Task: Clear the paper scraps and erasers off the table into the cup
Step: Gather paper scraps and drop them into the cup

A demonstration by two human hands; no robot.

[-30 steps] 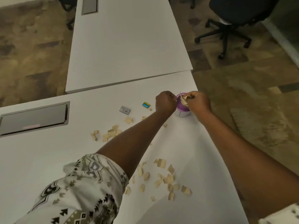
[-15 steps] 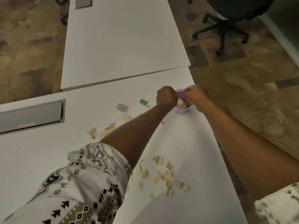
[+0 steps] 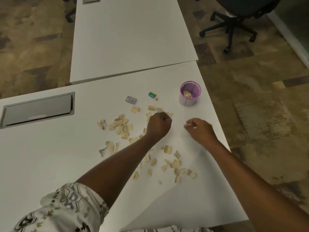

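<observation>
Both hands, left hand and right hand, hovered loosely curled and apparently empty over tan paper scraps on the white counter, near the purple-rimmed cup, ready to gather more.

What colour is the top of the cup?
The cup's rim is purple, seen in the head view.

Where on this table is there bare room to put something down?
Bare: the table left of the paper scraps, below the grey panel; also between the hands and the cup. Crowded: the middle, around the left hand.
</observation>
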